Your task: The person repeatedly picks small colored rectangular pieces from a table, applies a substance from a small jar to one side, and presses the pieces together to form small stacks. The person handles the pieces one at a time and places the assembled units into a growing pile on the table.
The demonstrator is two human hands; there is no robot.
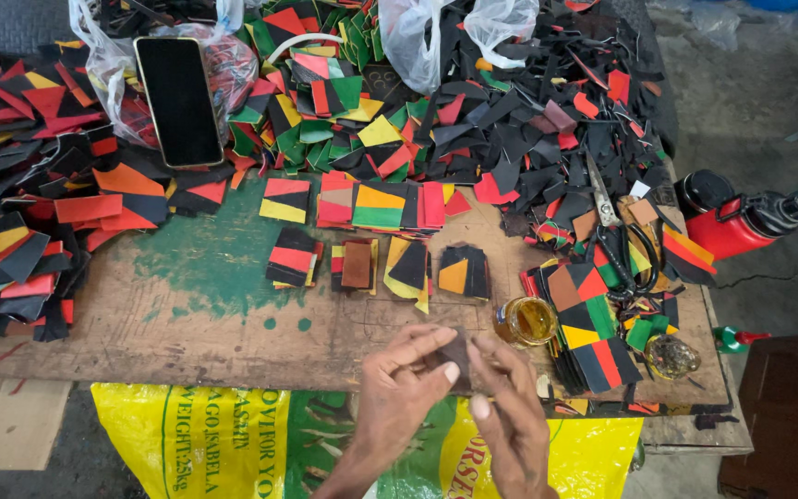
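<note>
Your left hand (pixel 399 388) and right hand (pixel 505 416) are meeting at front edge of desk (pixel 187 314). Fingers of both are pinching small dark leather piece (pixel 457 351) between them, just above desk edge. Open glue jar (pixel 525 320) is sitting just right; stacked coloured patches (pixel 413 265) are lying beyond.

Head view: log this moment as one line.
left hand + right hand: pinching small dark brown leather piece | over worn wooden board | beside open glass jar of amber glue
</note>
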